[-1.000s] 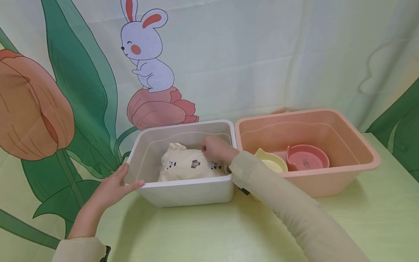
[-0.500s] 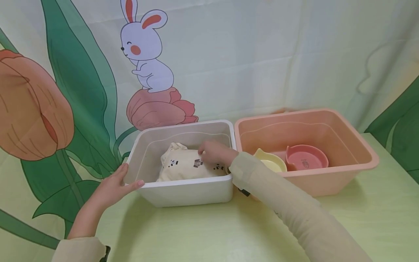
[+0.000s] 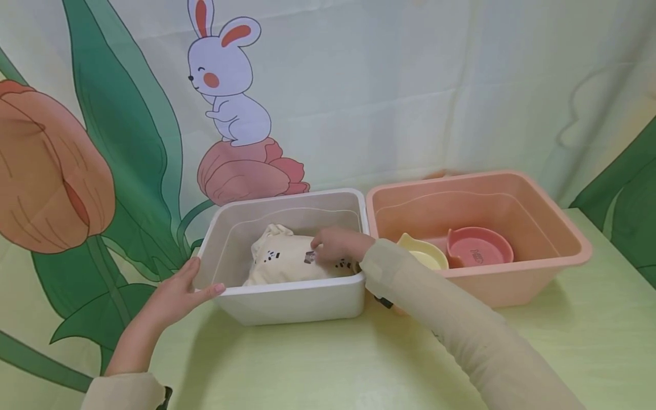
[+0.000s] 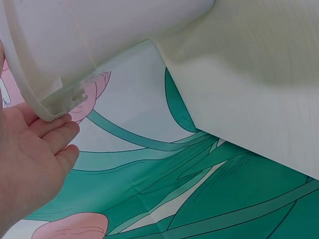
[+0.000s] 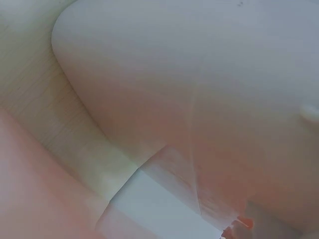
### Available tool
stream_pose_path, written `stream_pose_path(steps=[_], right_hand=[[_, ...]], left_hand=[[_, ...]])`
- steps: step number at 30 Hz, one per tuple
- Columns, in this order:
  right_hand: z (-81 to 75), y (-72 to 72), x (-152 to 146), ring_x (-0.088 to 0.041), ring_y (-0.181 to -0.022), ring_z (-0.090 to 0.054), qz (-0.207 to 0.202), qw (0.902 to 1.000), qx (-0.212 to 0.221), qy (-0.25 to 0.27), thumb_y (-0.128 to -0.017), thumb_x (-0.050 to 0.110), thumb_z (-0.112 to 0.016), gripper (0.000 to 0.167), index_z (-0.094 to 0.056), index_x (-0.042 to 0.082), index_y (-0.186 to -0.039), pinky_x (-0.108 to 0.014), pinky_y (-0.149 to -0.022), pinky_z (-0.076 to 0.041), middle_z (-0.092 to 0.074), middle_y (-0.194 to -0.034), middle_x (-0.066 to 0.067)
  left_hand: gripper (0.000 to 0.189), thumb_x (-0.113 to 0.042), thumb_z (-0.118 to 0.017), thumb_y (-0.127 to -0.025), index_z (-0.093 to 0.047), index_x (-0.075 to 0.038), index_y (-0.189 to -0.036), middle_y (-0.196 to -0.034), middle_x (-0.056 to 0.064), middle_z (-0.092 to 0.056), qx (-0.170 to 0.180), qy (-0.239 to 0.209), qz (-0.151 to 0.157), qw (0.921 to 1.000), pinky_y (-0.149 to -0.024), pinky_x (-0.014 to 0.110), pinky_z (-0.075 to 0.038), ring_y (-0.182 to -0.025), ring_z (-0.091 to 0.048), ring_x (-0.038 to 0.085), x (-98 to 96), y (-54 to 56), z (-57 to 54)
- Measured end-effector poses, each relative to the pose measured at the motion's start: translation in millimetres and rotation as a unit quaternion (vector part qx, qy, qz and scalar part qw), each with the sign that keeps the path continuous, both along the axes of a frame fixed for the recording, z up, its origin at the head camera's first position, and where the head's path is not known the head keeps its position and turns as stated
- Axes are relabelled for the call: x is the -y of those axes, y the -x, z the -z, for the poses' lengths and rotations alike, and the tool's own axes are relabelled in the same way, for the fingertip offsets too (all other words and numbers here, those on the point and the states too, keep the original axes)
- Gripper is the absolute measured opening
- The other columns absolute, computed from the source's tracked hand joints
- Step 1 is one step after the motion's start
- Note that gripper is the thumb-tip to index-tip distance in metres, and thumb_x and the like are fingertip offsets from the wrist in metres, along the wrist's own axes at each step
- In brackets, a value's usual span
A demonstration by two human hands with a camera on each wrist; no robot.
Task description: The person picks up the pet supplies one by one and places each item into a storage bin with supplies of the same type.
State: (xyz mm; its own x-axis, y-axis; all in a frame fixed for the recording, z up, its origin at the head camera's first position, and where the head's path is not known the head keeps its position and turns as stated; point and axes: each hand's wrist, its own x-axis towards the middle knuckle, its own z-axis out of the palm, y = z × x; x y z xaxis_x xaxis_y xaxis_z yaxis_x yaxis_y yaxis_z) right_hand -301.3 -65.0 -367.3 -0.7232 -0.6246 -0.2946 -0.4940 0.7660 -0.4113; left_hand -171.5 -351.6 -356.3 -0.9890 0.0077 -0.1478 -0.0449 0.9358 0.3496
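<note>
A cream cloth bundle (image 3: 279,265) with small dog prints and a gathered corner lies inside a light grey bin (image 3: 292,304). My left hand (image 3: 174,293) grips the bin's left front corner, thumb over the rim; the left wrist view has the fingers of this hand (image 4: 37,159) bent under that rim. Reaching over the right wall, my right hand (image 3: 338,245) is on the bundle's top with curled fingers. Whether it pinches the cloth I cannot tell. The right wrist view holds mostly the outer wall of the grey bin (image 5: 174,74); my fingers are hidden there.
Right beside the grey bin stands a peach bin (image 3: 492,285) containing a yellow dish (image 3: 430,253) and a pink dish (image 3: 482,247). Both bins are on a pale green table (image 3: 318,364), against a printed curtain (image 3: 369,97) with a rabbit and tulips.
My right hand has moved a little left and down onto the middle of the bundle. The left hand has stayed at the bin's corner.
</note>
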Motion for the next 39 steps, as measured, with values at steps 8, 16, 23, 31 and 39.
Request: stream_pose_path(steps=[8,16,23,31,39], right_hand=[[-3.1,-2.7,-3,-0.021,-0.123,-0.040,-0.001,0.9999,0.011,0.001,-0.089,0.025,-0.051,0.044,-0.045,0.011,-0.131,-0.035,-0.103,-0.030,-0.042,-0.136,-0.006],[-10.4,-4.0,-7,-0.020,-0.120,-0.042,0.002,0.9990,0.028,0.034,-0.089,0.027,-0.051,0.047,-0.041,0.010,-0.132,-0.037,-0.102,-0.032,-0.043,-0.135,-0.005],[-10.7,-1.8,-6,-0.018,-0.112,-0.047,-0.002,0.9992,0.011,0.039,-0.089,0.027,-0.052,0.045,-0.044,0.010,-0.130,-0.036,-0.099,-0.036,-0.047,-0.132,-0.005],[-13.5,-1.1,-8,-0.020,-0.117,-0.046,-0.014,0.9980,-0.015,0.060,-0.089,0.027,-0.052,0.042,-0.047,0.010,-0.128,-0.036,-0.099,-0.036,-0.049,-0.130,-0.005],[-18.4,-4.1,-14,-0.021,-0.120,-0.045,-0.025,0.9941,-0.040,0.098,-0.091,0.024,-0.049,0.037,-0.051,0.007,-0.123,-0.035,-0.100,-0.036,-0.051,-0.128,-0.006]], left_hand=[[0.098,-0.059,-0.048,-0.080,-0.001,0.001,-0.141,-0.143,0.029,-0.013,0.003,-0.005,-0.005,1.0000,-0.086,0.062,-0.034,-0.118,-0.037,0.048,-1.0,-0.4,-0.7],[0.097,-0.059,-0.047,-0.081,-0.001,0.001,-0.141,-0.143,0.029,-0.012,0.001,0.001,0.000,1.0000,-0.086,0.061,-0.034,-0.117,-0.039,0.047,0.3,-1.3,-0.6],[0.097,-0.059,-0.047,-0.081,-0.001,0.001,-0.141,-0.143,0.029,-0.012,0.002,0.001,0.000,1.0000,-0.086,0.062,-0.034,-0.116,-0.039,0.047,-0.2,-0.8,-0.4],[0.096,-0.059,-0.047,-0.081,0.000,0.001,-0.141,-0.143,0.029,-0.012,0.002,0.000,0.003,1.0000,-0.086,0.062,-0.033,-0.117,-0.038,0.048,-2.0,-0.9,-1.3],[0.096,-0.058,-0.047,-0.082,0.000,0.000,-0.141,-0.143,0.029,-0.012,0.006,-0.009,0.002,0.9999,-0.086,0.063,-0.033,-0.118,-0.036,0.048,-3.7,-1.1,-2.5]])
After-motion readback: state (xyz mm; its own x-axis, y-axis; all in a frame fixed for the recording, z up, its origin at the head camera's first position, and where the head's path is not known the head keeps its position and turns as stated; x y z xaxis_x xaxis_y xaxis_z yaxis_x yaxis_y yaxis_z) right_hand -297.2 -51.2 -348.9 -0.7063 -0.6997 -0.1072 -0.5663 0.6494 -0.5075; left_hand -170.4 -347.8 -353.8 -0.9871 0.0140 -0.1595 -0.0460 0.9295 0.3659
